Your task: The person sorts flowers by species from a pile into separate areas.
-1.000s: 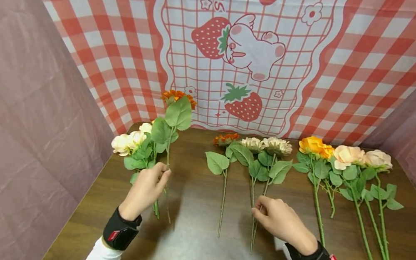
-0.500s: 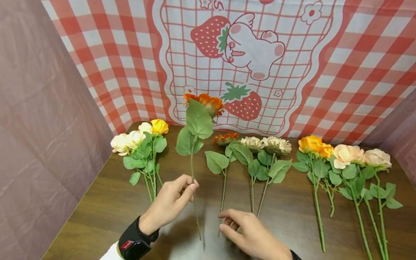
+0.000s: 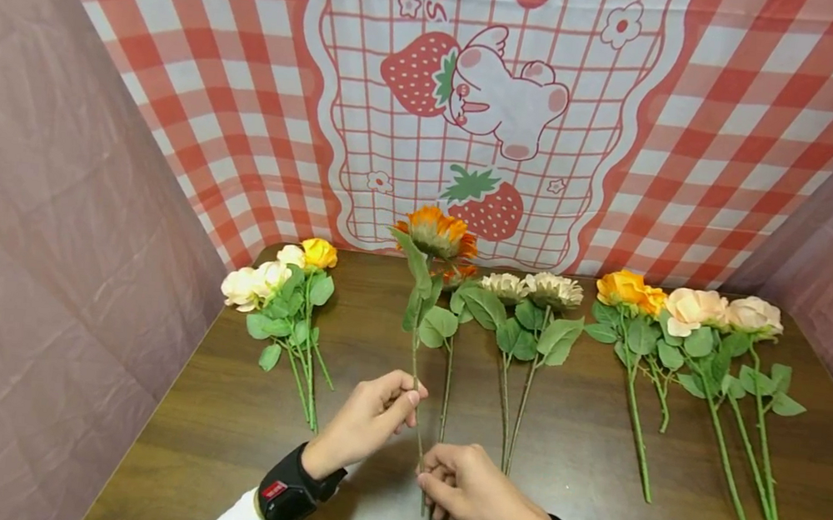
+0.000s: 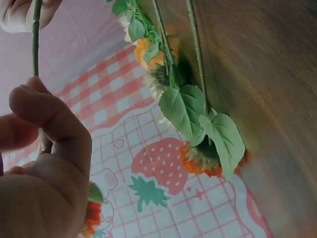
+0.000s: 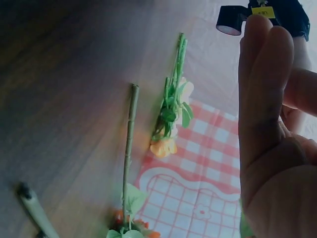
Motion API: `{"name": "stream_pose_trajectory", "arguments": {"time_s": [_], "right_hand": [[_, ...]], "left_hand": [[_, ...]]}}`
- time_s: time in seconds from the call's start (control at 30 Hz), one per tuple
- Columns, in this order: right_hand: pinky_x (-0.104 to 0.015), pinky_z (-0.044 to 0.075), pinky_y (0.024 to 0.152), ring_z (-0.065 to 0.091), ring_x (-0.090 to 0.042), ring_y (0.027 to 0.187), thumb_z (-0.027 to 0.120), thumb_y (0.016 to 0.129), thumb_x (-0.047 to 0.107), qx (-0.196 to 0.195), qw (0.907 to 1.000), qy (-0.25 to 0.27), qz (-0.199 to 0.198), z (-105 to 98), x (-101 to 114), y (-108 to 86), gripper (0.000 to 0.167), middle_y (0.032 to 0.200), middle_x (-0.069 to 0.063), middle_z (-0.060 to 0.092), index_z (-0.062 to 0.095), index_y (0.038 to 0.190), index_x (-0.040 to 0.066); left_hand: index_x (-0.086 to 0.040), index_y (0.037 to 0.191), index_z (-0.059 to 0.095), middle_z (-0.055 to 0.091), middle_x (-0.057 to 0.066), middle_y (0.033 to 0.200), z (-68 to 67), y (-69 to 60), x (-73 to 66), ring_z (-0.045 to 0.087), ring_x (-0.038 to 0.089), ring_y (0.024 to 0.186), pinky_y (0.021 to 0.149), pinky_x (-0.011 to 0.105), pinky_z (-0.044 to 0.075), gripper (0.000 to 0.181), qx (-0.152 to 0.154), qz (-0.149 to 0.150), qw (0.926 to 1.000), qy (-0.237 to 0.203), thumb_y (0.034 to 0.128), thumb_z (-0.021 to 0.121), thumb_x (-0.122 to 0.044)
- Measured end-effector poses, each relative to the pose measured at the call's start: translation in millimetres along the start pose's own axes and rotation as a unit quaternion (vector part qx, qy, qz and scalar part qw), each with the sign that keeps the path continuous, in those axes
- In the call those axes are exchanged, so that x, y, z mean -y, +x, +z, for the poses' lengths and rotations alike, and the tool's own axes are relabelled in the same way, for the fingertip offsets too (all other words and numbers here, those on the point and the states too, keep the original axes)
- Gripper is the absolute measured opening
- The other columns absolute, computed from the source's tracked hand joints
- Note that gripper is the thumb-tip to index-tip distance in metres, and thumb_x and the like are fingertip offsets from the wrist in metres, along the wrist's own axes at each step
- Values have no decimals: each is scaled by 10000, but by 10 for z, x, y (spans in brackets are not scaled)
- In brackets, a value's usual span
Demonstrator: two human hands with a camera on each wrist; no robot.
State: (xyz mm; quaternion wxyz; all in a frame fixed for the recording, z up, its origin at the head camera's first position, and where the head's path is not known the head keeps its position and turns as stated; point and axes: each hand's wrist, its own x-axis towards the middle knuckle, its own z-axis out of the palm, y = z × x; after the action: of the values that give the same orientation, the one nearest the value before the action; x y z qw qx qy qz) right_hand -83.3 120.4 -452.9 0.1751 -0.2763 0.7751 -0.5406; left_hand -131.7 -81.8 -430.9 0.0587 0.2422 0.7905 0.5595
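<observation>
An orange flower (image 3: 436, 233) is held upright by my left hand (image 3: 365, 418), whose thumb and fingers pinch its stem (image 4: 35, 44). Around the lower end of that stem are the curled fingers and thumb of my right hand (image 3: 480, 492); the stem's tip shows below them. Just behind the raised bloom lies a second orange flower (image 3: 460, 275), its stem on the table running down beside my right fingertips. In the right wrist view my right hand (image 5: 272, 114) hides the held stem.
Two cream flowers (image 3: 552, 291) lie right of centre. Farther right are yellow-orange blooms (image 3: 628, 289) and pale peach roses (image 3: 696, 310). White and yellow roses (image 3: 267, 279) lie at the table's left. A checked cloth (image 3: 239, 67) hangs behind the table (image 3: 379, 332).
My left hand has carried the orange flower rightward from the left bunch to beside the lying orange one. My right hand has moved left from the cream flowers' stems to the held stem.
</observation>
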Motion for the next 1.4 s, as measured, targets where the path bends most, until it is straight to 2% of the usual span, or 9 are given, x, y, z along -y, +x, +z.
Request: {"name": "stream_pose_trajectory", "arguments": {"time_s": [0.03, 0.2, 0.3, 0.47, 0.63, 0.8, 1.0, 1.23, 1.4], "right_hand": [[-246, 497, 430, 627, -87, 528, 620, 975, 109, -6, 10000, 14, 78, 0, -3, 1, 114, 669, 18, 665, 661, 929, 13], [-246, 501, 441, 628, -104, 518, 617, 968, 79, -95, 9993, -29, 368, -19, -32, 12, 113, 651, 6, 660, 656, 899, -1], [-244, 500, 442, 629, -116, 507, 615, 965, 67, -148, 9987, -124, 481, -35, -48, 23, 118, 638, -2, 660, 650, 874, 0], [-241, 496, 442, 627, -119, 499, 619, 963, 65, -162, 9980, -138, 603, -49, -65, 38, 130, 631, 0, 659, 638, 849, 5], [-242, 496, 438, 624, -107, 493, 628, 955, 61, -222, 9977, -165, 620, -38, -77, 43, 129, 627, -13, 660, 637, 837, 10], [-239, 496, 438, 615, -83, 487, 635, 941, 49, -251, 9973, -316, 612, -24, -94, 53, 104, 621, -5, 657, 653, 843, 17], [-226, 485, 443, 589, -41, 476, 628, 930, 41, -162, 9964, -635, 533, -60, -98, 68, 81, 602, 10, 655, 698, 902, 12], [-236, 492, 471, 607, -69, 514, 613, 943, 52, -246, 9958, -579, 664, -154, -72, 54, 167, 657, -25, 679, 687, 1026, -73], [-234, 483, 474, 607, -57, 528, 616, 949, 73, -229, 9954, -660, 652, -149, -49, 55, 174, 659, -17, 681, 690, 1031, -62]], "left_hand": [[-3, 1034, 636, 663, 105, 774, 6, -5, -44, 577, 81, 631, 555, 216, 482, 124, 7, -17, 9999, 115, 1014, 544, -82], [-4, 1014, 653, 692, 64, 773, 60, -7, -38, 583, 68, 619, 556, 204, 466, 89, 105, -51, 9956, 928, 966, 602, -58], [9, 1007, 645, 696, 33, 780, 107, -10, 23, 570, 24, 622, 586, 199, 477, 115, 181, -102, 9928, 1184, 960, 626, -94], [34, 1020, 624, 700, 40, 788, 164, -28, 45, 584, 21, 618, 579, 203, 482, 184, 260, -222, 9928, 1149, 956, 651, -137], [-18, 950, 617, 707, 31, 767, 201, -21, 66, 612, 35, 591, 557, 194, 483, 89, 188, -374, 9930, 1107, 938, 659, -95], [-32, 901, 599, 706, 69, 714, 226, -3, 93, 626, 100, 523, 468, 210, 467, 48, 223, -719, 9941, 783, 923, 641, -40], [-7, 897, 594, 690, 73, 668, 219, 27, 146, 618, 117, 499, 441, 220, 476, 47, 253, -882, 9941, 573, 915, 636, -1], [-19, 827, 584, 675, 35, 603, 167, 121, 231, 609, 79, 458, 428, 241, 496, 92, 419, -1018, 9915, 700, 893, 630, 25], [-14, 788, 580, 666, 47, 571, 147, 204, 311, 611, 84, 438, 437, 278, 520, 117, 576, -1292, 9877, 668, 870, 626, 57]]}}
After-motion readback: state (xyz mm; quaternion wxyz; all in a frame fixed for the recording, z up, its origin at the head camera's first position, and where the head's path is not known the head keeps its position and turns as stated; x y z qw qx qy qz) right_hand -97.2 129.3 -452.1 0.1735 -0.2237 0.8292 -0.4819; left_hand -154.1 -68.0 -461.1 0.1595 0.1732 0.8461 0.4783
